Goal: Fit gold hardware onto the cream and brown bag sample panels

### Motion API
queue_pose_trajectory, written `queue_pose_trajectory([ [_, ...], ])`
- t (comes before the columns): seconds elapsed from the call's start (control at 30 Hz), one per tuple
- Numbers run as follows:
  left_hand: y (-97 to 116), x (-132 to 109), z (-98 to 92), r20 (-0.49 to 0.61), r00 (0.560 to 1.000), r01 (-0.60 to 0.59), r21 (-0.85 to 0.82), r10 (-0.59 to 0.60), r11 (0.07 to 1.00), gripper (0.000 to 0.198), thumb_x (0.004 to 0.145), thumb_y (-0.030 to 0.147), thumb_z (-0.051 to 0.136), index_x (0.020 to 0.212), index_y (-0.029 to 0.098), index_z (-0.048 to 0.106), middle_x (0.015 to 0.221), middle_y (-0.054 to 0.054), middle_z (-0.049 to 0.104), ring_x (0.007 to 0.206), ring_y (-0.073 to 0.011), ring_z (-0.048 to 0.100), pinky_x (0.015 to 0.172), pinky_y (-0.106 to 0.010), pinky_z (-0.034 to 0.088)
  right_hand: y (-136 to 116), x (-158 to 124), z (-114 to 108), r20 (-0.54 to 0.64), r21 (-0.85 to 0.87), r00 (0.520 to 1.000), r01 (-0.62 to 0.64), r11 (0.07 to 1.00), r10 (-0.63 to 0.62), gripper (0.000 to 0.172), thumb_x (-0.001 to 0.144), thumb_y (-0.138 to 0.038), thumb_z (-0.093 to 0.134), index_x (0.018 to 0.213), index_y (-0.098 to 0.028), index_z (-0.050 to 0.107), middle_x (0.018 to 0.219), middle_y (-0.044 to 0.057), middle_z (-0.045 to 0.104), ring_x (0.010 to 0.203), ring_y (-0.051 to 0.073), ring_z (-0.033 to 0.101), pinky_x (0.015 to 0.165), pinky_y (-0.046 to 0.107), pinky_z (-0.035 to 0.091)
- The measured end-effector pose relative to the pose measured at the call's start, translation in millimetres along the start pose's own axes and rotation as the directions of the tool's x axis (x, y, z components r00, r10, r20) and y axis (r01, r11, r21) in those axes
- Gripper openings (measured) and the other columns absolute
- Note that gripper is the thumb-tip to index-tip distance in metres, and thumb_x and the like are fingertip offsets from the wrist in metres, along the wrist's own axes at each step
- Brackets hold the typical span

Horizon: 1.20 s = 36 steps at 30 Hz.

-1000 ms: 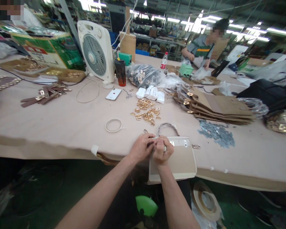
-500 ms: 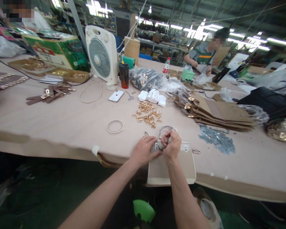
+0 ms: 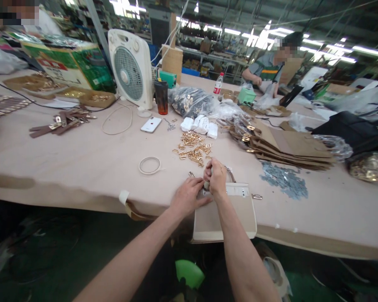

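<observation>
Workshop table (image 3: 97, 167) spans the foreground; clock positions refer to the beige handbag (image 3: 241, 216) lying at its near edge. Left hand (image 3: 187, 196): rests at the ten o'clock corner, fingers together, thumb apart. Right hand (image 3: 216, 178): fingers clamped around a tool handle (image 3: 206, 185), same corner. Tape roll (image 3: 140, 166): ten o'clock. Gold-coloured buckles (image 3: 189, 139): eleven o'clock. Box fan (image 3: 129, 71): eleven o'clock, farther.

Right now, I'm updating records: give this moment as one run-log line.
left hand: on beige bag, top-left corner | right hand: grips stubby tool there | beyond: gold metal pieces
</observation>
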<state>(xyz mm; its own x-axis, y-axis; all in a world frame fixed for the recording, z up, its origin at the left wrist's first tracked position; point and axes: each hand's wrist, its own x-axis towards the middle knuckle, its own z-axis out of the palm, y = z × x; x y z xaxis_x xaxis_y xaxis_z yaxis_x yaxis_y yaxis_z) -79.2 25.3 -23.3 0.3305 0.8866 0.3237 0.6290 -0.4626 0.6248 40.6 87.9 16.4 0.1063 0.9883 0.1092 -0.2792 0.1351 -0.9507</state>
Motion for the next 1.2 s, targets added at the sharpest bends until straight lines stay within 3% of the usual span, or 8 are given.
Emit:
queue_pose_trajectory([
  [0.2,2,0,-2.3,-0.009,1.0,-0.011,-0.02,0.011,1.0,0.035,0.084,0.035,0.078,0.117,0.024,0.07,0.125,-0.008,0.069,0.119,-0.0281,0.06,0.101,-0.042,0.052,2,-20,-3,0.149,-0.194,0.98,0.157,0.968,-0.129,0.045,0.097,-0.052,0.056,0.065,-0.021,0.052,0.049,-0.007,0.042,0.041,0.008,0.038,0.041,0.021,0.03],
  [0.43,1,1,-1.9,-0.026,1.0,-0.009,-0.037,0.008,0.999,0.059,0.078,0.046,0.084,0.13,0.024,0.065,0.135,-0.01,0.065,0.127,-0.0294,0.057,0.108,-0.046,0.049,-15,-21,-14,0.049,0.105,0.981,0.183,0.977,-0.189,0.039,0.098,-0.047,0.053,0.069,-0.022,0.05,0.049,-0.01,0.036,0.036,0.007,0.03,0.037,0.021,0.022],
  [0.53,-2,1,-0.3,-0.024,1.0,-0.012,-0.044,0.011,0.999,0.051,0.078,0.039,0.084,0.122,0.023,0.067,0.134,-0.009,0.065,0.126,-0.0286,0.057,0.108,-0.045,0.048,-17,-27,-9,0.107,0.085,0.964,0.235,0.968,-0.244,0.039,0.098,-0.047,0.055,0.068,-0.022,0.049,0.049,-0.009,0.036,0.037,0.008,0.031,0.039,0.022,0.025],
  [0.7,-2,1,-0.4,-0.031,1.0,-0.003,-0.073,0.001,0.997,0.029,0.076,0.03,0.082,0.099,0.022,0.066,0.117,-0.008,0.069,0.113,-0.0275,0.061,0.098,-0.041,0.052,-1,-36,-3,0.235,-0.144,0.962,0.176,0.974,-0.139,0.045,0.097,-0.049,0.057,0.062,-0.022,0.048,0.049,-0.007,0.04,0.043,0.009,0.035,0.043,0.023,0.029],
  [0.77,-1,2,-0.8,-0.036,0.999,-0.008,-0.076,0.005,0.997,0.031,0.077,0.032,0.082,0.101,0.023,0.066,0.119,-0.007,0.069,0.114,-0.0278,0.061,0.099,-0.042,0.051,-5,-35,-3,0.233,-0.129,0.963,0.168,0.977,-0.135,0.045,0.098,-0.048,0.056,0.063,-0.022,0.049,0.049,-0.007,0.04,0.042,0.009,0.035,0.043,0.023,0.028],
  [0.93,0,1,-1.8,-0.035,0.999,-0.02,-0.077,0.017,0.997,0.042,0.077,0.034,0.082,0.114,0.024,0.065,0.128,-0.007,0.067,0.12,-0.0283,0.06,0.103,-0.043,0.05,-25,-34,-1,0.189,-0.004,0.947,0.265,0.964,-0.259,0.043,0.099,-0.046,0.055,0.064,-0.022,0.048,0.05,-0.008,0.038,0.041,0.009,0.034,0.042,0.023,0.028],
  [1.1,4,4,-7.0,-0.023,1.0,0.014,-0.074,-0.016,0.997,0.034,0.076,0.029,0.08,0.106,0.023,0.065,0.122,-0.007,0.07,0.116,-0.0275,0.062,0.101,-0.042,0.052,-3,-37,-5,0.184,-0.098,0.968,0.192,0.977,-0.171,0.046,0.098,-0.048,0.056,0.061,-0.023,0.044,0.05,-0.007,0.04,0.043,0.009,0.035,0.044,0.023,0.028],
  [1.2,9,5,-8.6,-0.003,1.0,-0.006,-0.058,0.006,0.998,0.036,0.078,0.029,0.077,0.113,0.023,0.066,0.125,-0.008,0.07,0.119,-0.0276,0.062,0.106,-0.044,0.051,4,-45,-12,0.143,-0.076,0.981,0.144,0.987,-0.132,0.047,0.097,-0.051,0.056,0.062,-0.023,0.043,0.049,-0.008,0.039,0.044,0.009,0.034,0.045,0.023,0.029],
])
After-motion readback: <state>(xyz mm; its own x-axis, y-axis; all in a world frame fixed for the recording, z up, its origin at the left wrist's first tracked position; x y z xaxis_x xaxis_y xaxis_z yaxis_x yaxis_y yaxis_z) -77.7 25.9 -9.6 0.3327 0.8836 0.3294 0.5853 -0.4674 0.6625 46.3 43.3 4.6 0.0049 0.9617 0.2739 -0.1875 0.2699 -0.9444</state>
